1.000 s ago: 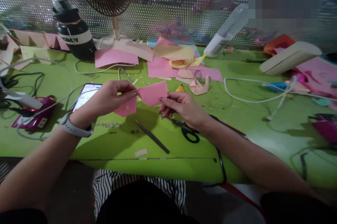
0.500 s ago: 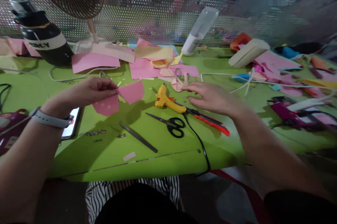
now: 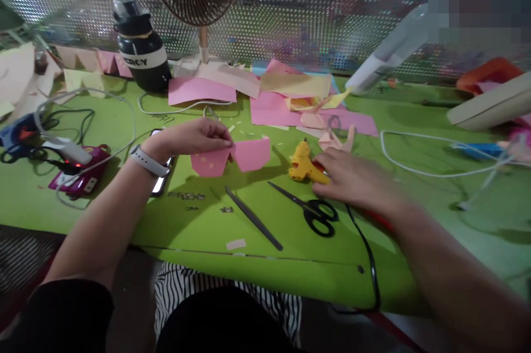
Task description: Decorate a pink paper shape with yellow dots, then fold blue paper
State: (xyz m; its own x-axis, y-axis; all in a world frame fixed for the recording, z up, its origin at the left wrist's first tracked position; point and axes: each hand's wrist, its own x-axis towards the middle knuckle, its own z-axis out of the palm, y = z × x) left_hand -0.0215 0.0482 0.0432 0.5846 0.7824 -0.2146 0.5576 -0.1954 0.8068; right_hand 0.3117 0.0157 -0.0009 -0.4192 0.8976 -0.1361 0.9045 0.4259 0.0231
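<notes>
My left hand (image 3: 203,137) pinches a pink paper cutout (image 3: 252,154) with two joined panels, held just above the green table. Pale spots dot its left panel. My right hand (image 3: 352,176) has its thumb and fingers around the handle of a yellow hot glue gun (image 3: 302,162), which points away from me. A black cord trails from the gun to the table's front edge. Black-handled scissors (image 3: 319,217) lie open, and left of them are metal tweezers (image 3: 255,219). A red utility knife (image 3: 379,221) is mostly hidden beneath my right forearm.
Pink and yellow paper sheets (image 3: 265,112) lie along the back, near a fan (image 3: 203,43) and a dark bottle (image 3: 143,60). A phone (image 3: 160,187) lies under my left wrist. On the left sits a purple power strip (image 3: 83,176) with cables. Small dark bits (image 3: 186,196) lie in front.
My right hand has moved down from beside the peach paper scraps onto the glue gun's handle. The view has swung left. The pink cutout stays in my left hand, its panels more level.
</notes>
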